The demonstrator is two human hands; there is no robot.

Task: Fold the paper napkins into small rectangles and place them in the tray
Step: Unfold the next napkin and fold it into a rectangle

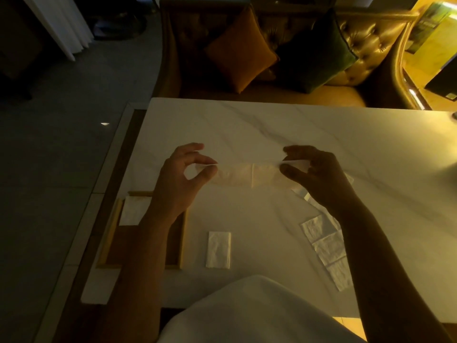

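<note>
I hold a white paper napkin point(247, 175) stretched as a long strip above the marble table point(321, 134). My left hand point(180, 179) pinches its left end between thumb and forefinger. My right hand point(319, 174) pinches its right end. A wooden tray point(111, 233) lies at the table's left edge under my left forearm, with one folded napkin point(134, 210) in its far corner. Another folded napkin point(218, 250) rests on the table just right of the tray. Several unfolded napkins point(326, 243) lie in a row under my right forearm.
A gold tufted sofa point(371, 40) with an orange cushion point(241, 54) and a dark green cushion point(321, 53) stands beyond the table's far edge. Dark floor point(61, 120) lies to the left. My white garment point(247, 313) fills the near bottom.
</note>
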